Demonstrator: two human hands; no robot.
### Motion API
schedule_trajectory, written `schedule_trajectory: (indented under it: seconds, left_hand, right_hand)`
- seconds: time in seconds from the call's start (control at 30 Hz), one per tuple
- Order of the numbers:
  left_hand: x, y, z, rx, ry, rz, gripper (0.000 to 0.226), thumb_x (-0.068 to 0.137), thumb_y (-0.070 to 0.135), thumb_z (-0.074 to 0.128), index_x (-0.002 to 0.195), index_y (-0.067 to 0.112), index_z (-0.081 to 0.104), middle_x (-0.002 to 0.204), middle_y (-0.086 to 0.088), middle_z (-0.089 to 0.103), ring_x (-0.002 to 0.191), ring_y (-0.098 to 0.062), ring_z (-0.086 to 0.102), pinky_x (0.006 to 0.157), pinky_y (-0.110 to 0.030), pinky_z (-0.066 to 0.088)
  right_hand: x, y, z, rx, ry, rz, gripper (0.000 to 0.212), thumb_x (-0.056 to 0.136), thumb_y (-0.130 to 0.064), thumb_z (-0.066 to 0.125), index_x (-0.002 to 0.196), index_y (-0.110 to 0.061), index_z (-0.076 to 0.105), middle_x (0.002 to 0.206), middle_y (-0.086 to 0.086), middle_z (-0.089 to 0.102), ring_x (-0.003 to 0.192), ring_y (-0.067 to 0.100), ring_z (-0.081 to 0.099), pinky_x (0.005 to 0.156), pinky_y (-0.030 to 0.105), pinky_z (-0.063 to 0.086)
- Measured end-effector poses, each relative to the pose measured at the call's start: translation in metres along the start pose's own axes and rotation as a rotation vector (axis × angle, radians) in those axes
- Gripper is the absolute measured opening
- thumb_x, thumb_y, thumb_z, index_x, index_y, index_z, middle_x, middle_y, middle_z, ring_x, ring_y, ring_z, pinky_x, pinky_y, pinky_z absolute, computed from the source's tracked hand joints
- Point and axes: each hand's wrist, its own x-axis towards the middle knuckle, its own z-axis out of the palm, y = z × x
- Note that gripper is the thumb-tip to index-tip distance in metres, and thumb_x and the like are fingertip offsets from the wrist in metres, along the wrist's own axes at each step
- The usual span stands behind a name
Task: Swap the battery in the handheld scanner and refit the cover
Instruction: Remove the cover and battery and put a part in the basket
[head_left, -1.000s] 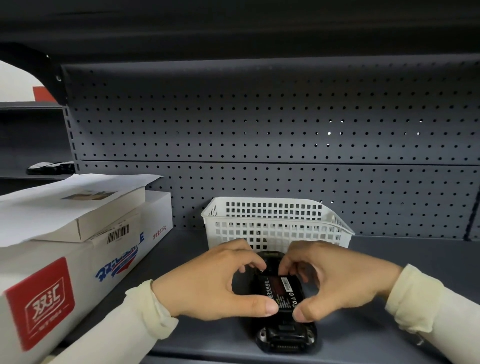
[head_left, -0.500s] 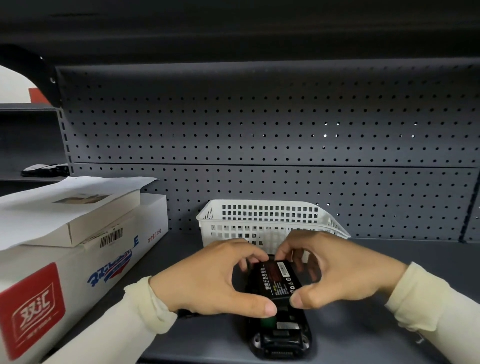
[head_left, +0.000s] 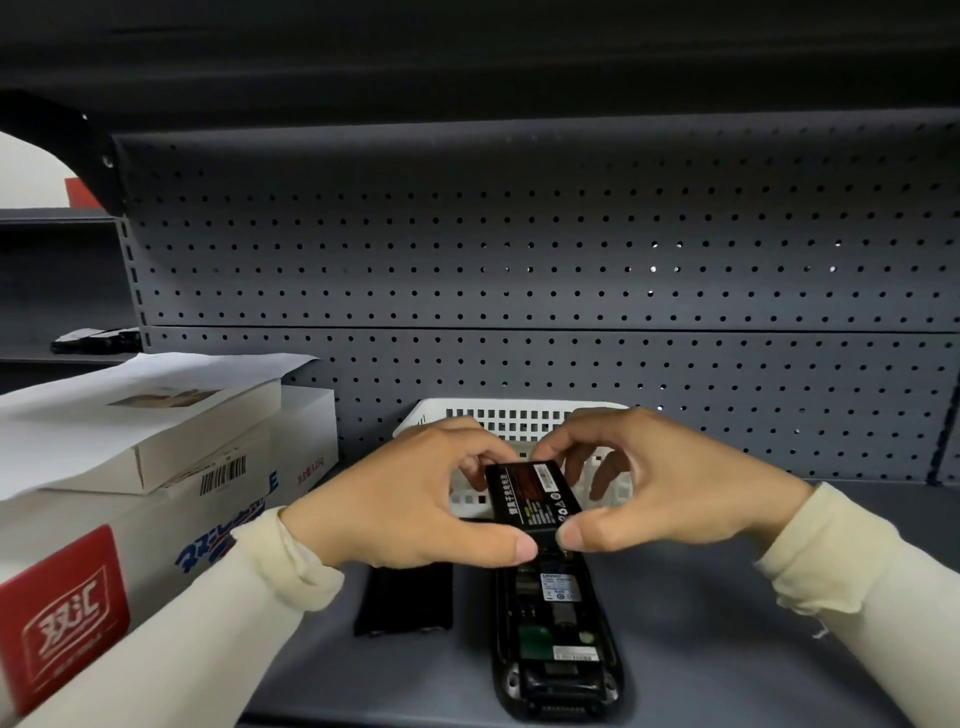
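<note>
The black handheld scanner (head_left: 557, 649) lies face down on the grey shelf, its battery bay uncovered with labels and a green board showing. A black battery (head_left: 531, 498) with a red-and-white label is held above the bay's far end, tilted. My left hand (head_left: 410, 501) pinches its left side and my right hand (head_left: 660, 488) pinches its right side, thumbs at the near edge. The flat black battery cover (head_left: 405, 600) lies on the shelf just left of the scanner, partly under my left wrist.
A white slotted plastic basket (head_left: 514, 421) stands behind my hands against the grey pegboard back wall (head_left: 519, 260). White cardboard boxes (head_left: 156, 499) with a red label and loose paper on top are stacked at the left. Bare shelf (head_left: 727, 649) lies right of the scanner.
The battery has come up out of the scanner's bay, lifted by both hands. The bay's inside and the cover on the shelf have come into view.
</note>
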Motion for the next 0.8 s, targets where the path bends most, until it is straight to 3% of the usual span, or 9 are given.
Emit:
schedule_trajectory:
  seconds: [0.1,0.2,0.33,0.4,0.5,0.63,0.7,0.8]
  left_hand:
    - [0.002,0.0,-0.004,-0.005,0.028,0.005,0.068,0.047,0.065,0.062,0.109,0.037,0.059,0.104,0.018,0.056,0.096,-0.001,0.054,0.083,-0.02,0.047]
    - [0.004,-0.002,-0.011,0.002,0.051,-0.006,0.072,0.046,0.065,0.062,0.111,0.034,0.059,0.103,0.017,0.055,0.094,-0.003,0.054,0.084,-0.027,0.049]
    - [0.01,-0.007,-0.022,-0.006,0.083,-0.032,0.067,0.047,0.064,0.063,0.107,0.035,0.06,0.1,0.014,0.056,0.088,-0.008,0.056,0.087,-0.038,0.051]
    - [0.014,-0.012,-0.028,-0.02,0.11,-0.056,0.064,0.048,0.063,0.064,0.105,0.035,0.061,0.1,0.014,0.057,0.085,-0.01,0.06,0.085,-0.037,0.052]
    - [0.021,-0.025,-0.036,-0.038,0.16,-0.114,0.058,0.052,0.06,0.065,0.102,0.03,0.064,0.097,0.011,0.061,0.071,-0.004,0.064,0.068,-0.022,0.052]
    - [0.035,-0.041,-0.045,0.018,0.198,-0.185,0.038,0.068,0.044,0.074,0.098,0.023,0.067,0.083,0.01,0.058,0.057,0.007,0.057,0.053,-0.009,0.037]
    - [0.046,-0.047,-0.048,0.09,0.164,-0.218,0.032,0.07,0.041,0.073,0.096,0.022,0.067,0.08,0.009,0.057,0.057,0.002,0.054,0.052,-0.012,0.034]
    - [0.062,-0.055,-0.051,0.119,0.045,-0.271,0.039,0.066,0.044,0.075,0.095,0.02,0.066,0.09,0.001,0.064,0.065,-0.006,0.056,0.061,-0.023,0.045]
  right_hand:
    - [0.003,-0.002,-0.002,0.015,0.033,-0.025,0.056,0.048,-0.052,0.072,0.1,-0.033,0.064,0.096,-0.007,0.066,0.081,0.008,0.064,0.085,0.039,0.054]
    - [0.007,-0.004,-0.005,0.013,0.067,-0.037,0.056,0.052,-0.049,0.075,0.104,-0.031,0.062,0.096,-0.011,0.064,0.084,0.0,0.06,0.088,0.034,0.053]
    - [0.018,-0.005,-0.008,0.038,0.114,-0.079,0.062,0.055,-0.055,0.072,0.109,-0.031,0.057,0.106,-0.013,0.063,0.099,0.004,0.06,0.09,0.036,0.053]
    - [0.023,-0.003,-0.009,0.05,0.154,-0.089,0.057,0.062,-0.051,0.073,0.112,-0.029,0.055,0.108,-0.012,0.062,0.101,0.005,0.059,0.09,0.037,0.053]
    - [0.027,0.004,-0.013,0.053,0.246,-0.063,0.041,0.074,-0.04,0.068,0.111,-0.025,0.058,0.108,-0.01,0.061,0.097,0.007,0.06,0.083,0.035,0.054]
    - [0.03,0.016,-0.019,-0.026,0.335,-0.012,0.022,0.082,-0.034,0.062,0.1,-0.021,0.063,0.098,-0.005,0.066,0.089,0.015,0.062,0.068,0.017,0.046]
    - [0.034,0.021,-0.02,-0.073,0.341,0.008,0.017,0.084,-0.031,0.061,0.096,-0.02,0.064,0.094,-0.004,0.068,0.083,0.017,0.063,0.065,0.018,0.046]
    - [0.043,0.028,-0.019,-0.149,0.313,0.016,0.013,0.087,-0.027,0.057,0.092,-0.019,0.065,0.09,-0.004,0.068,0.079,0.018,0.063,0.065,0.019,0.045]
